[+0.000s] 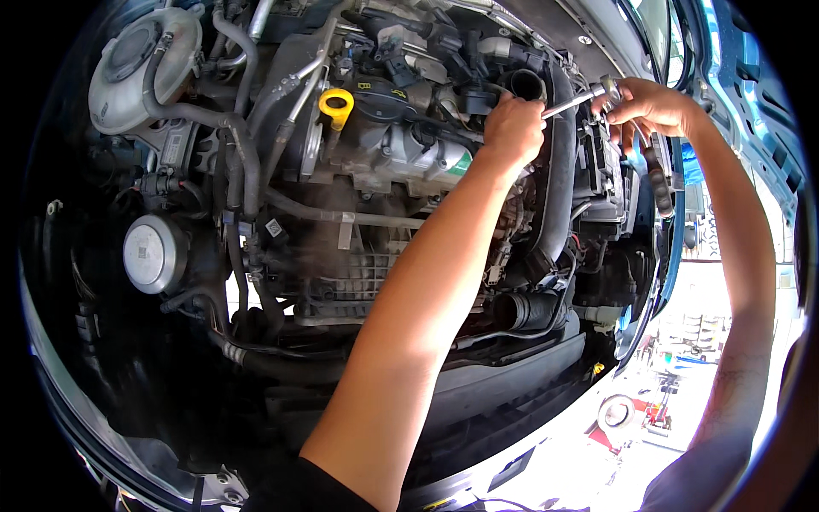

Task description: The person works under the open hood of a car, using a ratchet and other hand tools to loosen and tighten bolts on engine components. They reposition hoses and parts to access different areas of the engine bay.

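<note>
A silver ratchet wrench (573, 102) spans the gap between my two hands above the right side of an open engine bay. My left hand (514, 130) is closed in a fist, with the tool's shaft coming out of it beside a round black duct opening (526, 84). At the tool's other end, the fingers of my right hand (655, 107) are curled around its rounded head. Whatever sits under that head is hidden by the fingers. A dark, ribbed piece (659, 183) hangs below my right hand, next to the black battery area (601, 175).
A yellow dipstick loop (336, 106) stands up near the engine cover's black oil cap (380, 104). A whitish coolant tank (141, 72) is at the far left. A thick black hose (559, 171) runs down beside my left wrist, and an open ribbed hose (522, 311) lies lower.
</note>
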`<state>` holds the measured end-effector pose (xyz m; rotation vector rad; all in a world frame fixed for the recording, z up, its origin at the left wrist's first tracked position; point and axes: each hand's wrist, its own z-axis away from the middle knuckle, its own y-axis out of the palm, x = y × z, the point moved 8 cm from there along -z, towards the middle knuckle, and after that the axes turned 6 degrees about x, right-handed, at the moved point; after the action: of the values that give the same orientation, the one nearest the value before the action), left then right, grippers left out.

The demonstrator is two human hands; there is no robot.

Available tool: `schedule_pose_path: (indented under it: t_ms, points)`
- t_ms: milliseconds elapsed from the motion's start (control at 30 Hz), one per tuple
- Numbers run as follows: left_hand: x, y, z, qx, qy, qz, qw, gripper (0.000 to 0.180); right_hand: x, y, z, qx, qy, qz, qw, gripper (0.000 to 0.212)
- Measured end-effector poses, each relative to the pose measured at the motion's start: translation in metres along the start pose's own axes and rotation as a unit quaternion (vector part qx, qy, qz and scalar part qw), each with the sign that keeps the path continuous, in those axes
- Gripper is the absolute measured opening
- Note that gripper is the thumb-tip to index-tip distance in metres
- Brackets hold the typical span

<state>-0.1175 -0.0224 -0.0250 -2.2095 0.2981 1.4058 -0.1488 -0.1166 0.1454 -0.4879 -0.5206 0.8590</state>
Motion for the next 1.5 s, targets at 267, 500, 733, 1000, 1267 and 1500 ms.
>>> schedule_pose_path:
  t_ms: [267, 500, 733, 1000, 1267, 1500]
  points:
    - [-0.002, 0.0, -0.004, 0.001, 0.011, -0.015, 1.0, 0.016, 0.0, -0.012, -0.013, 0.011, 0.075, 0.108, 0.991, 0.014]
    - [0.0, -0.001, -0.003, 0.023, -0.018, -0.006, 1.0, 0.014, 0.014, -0.039, -0.039, -0.14, -0.077, 0.326, 0.932, 0.023]
    - [-0.002, -0.006, 0.001, 0.032, -0.029, 0.005, 0.999, 0.013, 0.009, -0.014, -0.011, 0.019, 0.172, 0.122, 0.977, 0.017]
    - [-0.061, -0.008, 0.0, 0.03, 0.03, -0.072, 0.997, 0.032, 0.028, -0.037, -0.029, -0.129, -0.172, 0.533, 0.818, 0.012]
    - [-0.049, -0.014, 0.005, 0.002, -0.028, -0.025, 0.999, 0.034, 0.039, -0.019, -0.021, -0.035, 0.026, 0.327, 0.944, 0.022]
    - [-0.054, -0.011, 0.003, 0.017, -0.055, -0.034, 0.998, 0.035, 0.029, -0.015, -0.013, -0.068, 0.094, 0.237, 0.964, 0.016]
